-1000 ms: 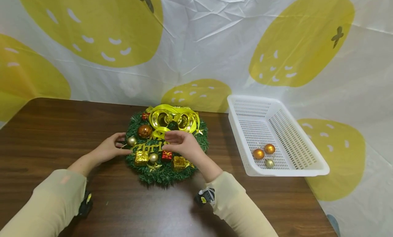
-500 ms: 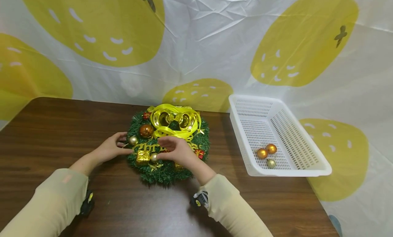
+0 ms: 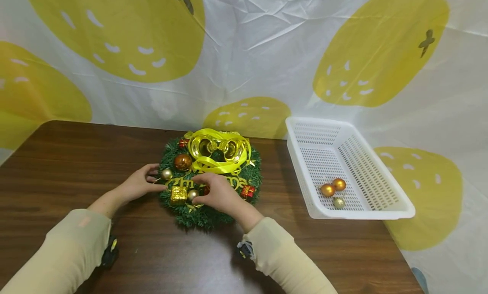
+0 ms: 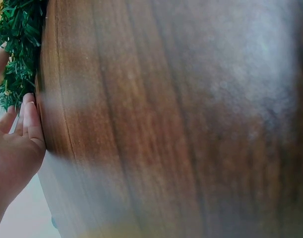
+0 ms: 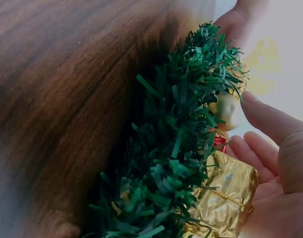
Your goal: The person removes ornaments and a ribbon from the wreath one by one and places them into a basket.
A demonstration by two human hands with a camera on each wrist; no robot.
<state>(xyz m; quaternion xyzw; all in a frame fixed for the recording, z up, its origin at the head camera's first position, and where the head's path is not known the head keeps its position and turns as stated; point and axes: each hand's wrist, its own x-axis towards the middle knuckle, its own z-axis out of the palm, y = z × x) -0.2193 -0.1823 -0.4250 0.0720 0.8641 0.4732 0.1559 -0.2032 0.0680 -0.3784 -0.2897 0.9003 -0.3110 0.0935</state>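
A green tinsel Christmas wreath (image 3: 202, 217) lies on the table, trimmed with gold bells (image 3: 206, 148), yellow ribbon and gold lettering. My left hand (image 3: 133, 184) grips its left edge, thumb above and fingers low at the rim, beside a small gold ball (image 3: 166, 174). Over the lower middle is my right hand (image 3: 221, 194), fingers parted from the thumb. In the right wrist view its thumb tip is right at another gold ball (image 5: 227, 112), and the other fingers reach toward a red gift box (image 5: 219, 143). A gold foil gift box (image 5: 225, 193) sits below that palm.
A white perforated basket (image 3: 366, 215) stands to the right, with two orange balls (image 3: 333, 187) and a gold ball (image 3: 339, 202) inside. Behind the wooden table (image 3: 76, 158) hangs a fruit-print cloth (image 3: 259, 52).
My right hand has moved left and a little lower over the wreath, its thumb ending at the gold ball and the red gift box at right coming into sight. My left hand has stayed at the edge.
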